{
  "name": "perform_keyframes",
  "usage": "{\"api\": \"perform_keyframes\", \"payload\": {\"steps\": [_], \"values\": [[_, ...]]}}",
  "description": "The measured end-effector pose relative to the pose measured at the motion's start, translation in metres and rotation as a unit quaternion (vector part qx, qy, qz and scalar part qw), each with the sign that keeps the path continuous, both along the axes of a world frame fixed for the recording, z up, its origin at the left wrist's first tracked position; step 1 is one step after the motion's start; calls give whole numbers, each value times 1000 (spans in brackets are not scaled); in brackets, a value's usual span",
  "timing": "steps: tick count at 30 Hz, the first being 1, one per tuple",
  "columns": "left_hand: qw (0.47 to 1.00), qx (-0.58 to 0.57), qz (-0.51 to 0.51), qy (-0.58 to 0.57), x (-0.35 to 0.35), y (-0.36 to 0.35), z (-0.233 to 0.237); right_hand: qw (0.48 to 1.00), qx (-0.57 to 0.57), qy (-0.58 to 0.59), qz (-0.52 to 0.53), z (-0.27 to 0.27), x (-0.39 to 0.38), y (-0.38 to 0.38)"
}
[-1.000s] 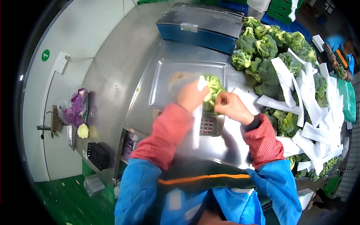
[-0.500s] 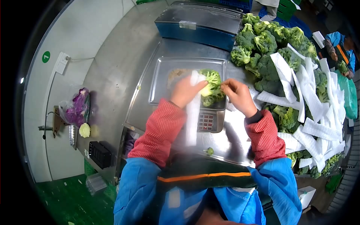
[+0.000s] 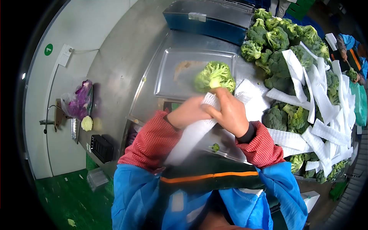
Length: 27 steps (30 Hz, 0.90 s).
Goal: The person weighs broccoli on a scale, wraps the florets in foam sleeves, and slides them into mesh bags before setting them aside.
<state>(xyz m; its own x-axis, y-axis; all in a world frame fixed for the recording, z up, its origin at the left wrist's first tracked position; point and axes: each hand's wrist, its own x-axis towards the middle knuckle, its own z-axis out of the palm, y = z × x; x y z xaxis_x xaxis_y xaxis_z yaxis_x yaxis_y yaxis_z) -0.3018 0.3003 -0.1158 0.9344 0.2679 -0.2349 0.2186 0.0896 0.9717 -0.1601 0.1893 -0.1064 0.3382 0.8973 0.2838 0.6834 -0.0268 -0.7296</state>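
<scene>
Now, head view: a person's two bare hands meet over a steel table, red checked cuffs and blue sleeves below them.
Left hand (image 3: pixel 188 112): blurred, closed on the foam sleeve (image 3: pixel 191 134), touching the right hand.
Right hand (image 3: pixel 228 113): fingers curled tight round the base of the broccoli head (image 3: pixel 214 76), where the sleeve's top end wraps it; the stalk itself is hidden.
Broccoli head: just beyond the right hand's fingertips, crown up, held over the near edge of the scale tray (image 3: pixel 168 76).
Foam sleeve: white and ribbed, running from both hands down toward the person's body.
Scale tray: flat steel, past the hands, with a brownish smear on it.
Steel table (image 3: pixel 115 69): dull grey and scuffed, spreading past and to the left of the hands; a small loose floret (image 3: pixel 215 147) lies just below the right wrist.
Broccoli pile (image 3: pixel 276 42): right of the right hand and beyond it, heaped with white foam strips (image 3: pixel 295 73) across it.
Blue-based machine (image 3: pixel 207 19): far beyond the tray, steel on top.
Room, left of the left hand: pale wall with a round green sign (image 3: pixel 48 49) and a socket (image 3: pixel 65 55); a purple bag (image 3: pixel 78 103) and a pale cauliflower piece (image 3: pixel 87 123) on a small shelf; green floor (image 3: pixel 65 199) below.
Co-worker (image 3: pixel 350 57): far right of the right hand, in blue, partly cut off by the frame.
</scene>
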Motion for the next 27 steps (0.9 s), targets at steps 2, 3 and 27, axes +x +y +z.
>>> {"api": "perform_keyframes", "payload": {"steps": [2, 3, 27], "values": [[989, -149, 19, -6, -8, -8, -9, 999, -17, 51, 4, -21, -4, -5], [974, -223, 31, -10, -13, -13, -17, 997, -5, 81, -5, -34, -4, -11], [898, -328, 270, -113, -27, -60, -85, 819, -342, 335, 317, -56, -8, -50]]}}
